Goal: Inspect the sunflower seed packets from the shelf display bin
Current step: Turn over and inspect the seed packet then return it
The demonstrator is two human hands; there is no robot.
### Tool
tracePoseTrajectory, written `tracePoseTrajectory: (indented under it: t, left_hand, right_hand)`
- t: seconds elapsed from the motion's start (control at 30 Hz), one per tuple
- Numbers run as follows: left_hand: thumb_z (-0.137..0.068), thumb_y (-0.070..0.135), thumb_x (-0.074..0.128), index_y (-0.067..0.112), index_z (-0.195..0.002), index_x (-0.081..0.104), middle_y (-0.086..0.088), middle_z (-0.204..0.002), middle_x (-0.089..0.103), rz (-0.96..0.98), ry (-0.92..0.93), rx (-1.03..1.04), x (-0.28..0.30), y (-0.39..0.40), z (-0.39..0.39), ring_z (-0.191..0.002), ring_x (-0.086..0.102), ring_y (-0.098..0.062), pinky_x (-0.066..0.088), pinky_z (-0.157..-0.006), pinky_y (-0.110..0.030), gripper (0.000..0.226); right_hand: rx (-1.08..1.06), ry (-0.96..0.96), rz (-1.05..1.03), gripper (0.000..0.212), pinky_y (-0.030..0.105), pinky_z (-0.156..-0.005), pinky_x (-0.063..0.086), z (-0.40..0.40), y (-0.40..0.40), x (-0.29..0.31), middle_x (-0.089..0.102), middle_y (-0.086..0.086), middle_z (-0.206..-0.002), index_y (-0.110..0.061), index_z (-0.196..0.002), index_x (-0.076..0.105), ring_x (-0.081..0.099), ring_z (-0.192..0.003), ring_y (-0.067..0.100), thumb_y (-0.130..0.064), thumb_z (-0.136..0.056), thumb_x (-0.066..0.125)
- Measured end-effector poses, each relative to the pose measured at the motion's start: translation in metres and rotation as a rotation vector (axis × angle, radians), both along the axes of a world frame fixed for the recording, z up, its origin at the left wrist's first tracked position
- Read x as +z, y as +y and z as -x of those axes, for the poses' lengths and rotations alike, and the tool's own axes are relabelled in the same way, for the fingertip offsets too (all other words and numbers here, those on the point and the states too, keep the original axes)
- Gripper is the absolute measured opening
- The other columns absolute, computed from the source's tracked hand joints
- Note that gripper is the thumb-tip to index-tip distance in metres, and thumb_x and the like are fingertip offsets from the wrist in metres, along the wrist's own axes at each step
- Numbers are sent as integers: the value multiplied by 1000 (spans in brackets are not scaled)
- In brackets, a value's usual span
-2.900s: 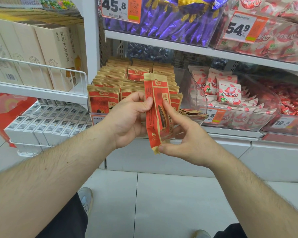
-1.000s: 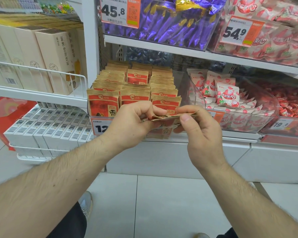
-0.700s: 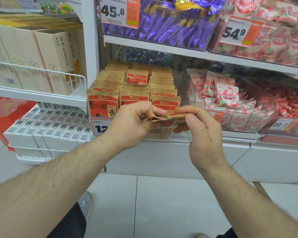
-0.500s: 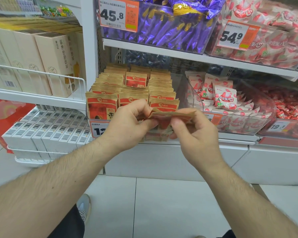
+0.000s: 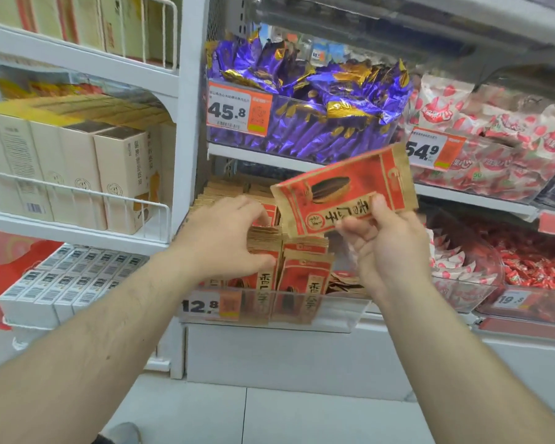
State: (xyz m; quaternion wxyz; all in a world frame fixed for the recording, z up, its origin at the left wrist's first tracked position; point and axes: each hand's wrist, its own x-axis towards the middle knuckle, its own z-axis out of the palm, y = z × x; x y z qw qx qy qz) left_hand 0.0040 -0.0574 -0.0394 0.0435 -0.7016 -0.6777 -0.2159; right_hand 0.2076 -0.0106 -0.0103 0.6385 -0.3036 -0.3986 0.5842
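Held packet: a flat red and tan seed packet [image 5: 345, 190], turned sideways and tilted, printed with a dark sunflower seed and black characters; it is lifted above the bin, in front of the shelf edge.
Bin: a clear plastic display bin [image 5: 334, 310] on the lower shelf, with a price tag [image 5: 210, 305] reading 12.8 on its front wall.
Stock in bin: rows of the same red and tan packets [image 5: 297, 274] standing upright, front ones showing a seed picture and black characters through the clear wall.
Right hand: the right hand [image 5: 386, 248] pinches the lower edge of the held packet, thumb on the printed face, fingers curled behind it.
Left hand: the left hand [image 5: 220, 240] reaches into the bin, fingers bent over the tops of the standing packets and thumb against the front ones; whether it grips one or only touches them cannot be told.
Neighbours: purple wrapped sweets [image 5: 305, 104] in the bin above, red and white sweet packs [image 5: 500, 139] to the right, tan boxes [image 5: 77, 168] on the wire shelf at left.
Hard to make out: the held packet's print is blurred; the right side of the bin is hidden by the right hand and wrist.
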Motion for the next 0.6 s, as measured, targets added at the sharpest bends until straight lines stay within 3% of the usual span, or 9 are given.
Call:
tracePoseTrajectory:
  t: [0.13,0.2,0.3,0.47,0.6]
  left_hand:
    - [-65,77,66,30,-146,30,3,-152,33,272,128,27,3,26,8,-141,28,-22,28,-114,-52,100]
    - [-64,80,64,31,-151,20,3,-159,24,333,152,45,-1,35,11,-147,18,-23,17,-117,-58,109]
    - [-67,79,62,31,-152,20,4,-157,30,368,169,24,-9,41,12,-148,13,-23,7,-118,-63,106]
    - [-74,71,61,33,-147,31,8,-152,38,306,126,36,-17,44,14,-148,11,-19,7,-118,-61,87]
    - [-75,70,62,36,-145,35,10,-150,41,285,87,39,-18,45,14,-147,14,-17,9,-119,-59,82]
  right_hand:
    - [-23,-181,-157,11,31,-55,57,33,28,23,64,-1,-58,-12,-90,56,64,-47,15,-11,-100,55]
    - [7,-314,-195,9,34,-58,59,48,46,25,69,1,-67,-13,-92,58,67,-51,15,-11,-100,55]
    - [81,-503,-164,10,36,-66,62,64,72,18,71,6,-83,-15,-94,62,69,-57,15,-11,-100,55]
    - [198,-790,-152,15,32,-64,59,83,103,-1,71,9,-90,-16,-89,64,70,-65,18,-6,-97,56]
    - [240,-1293,-264,15,31,-75,53,91,120,-11,71,-3,-76,-27,-76,72,67,-74,17,-14,-82,72]
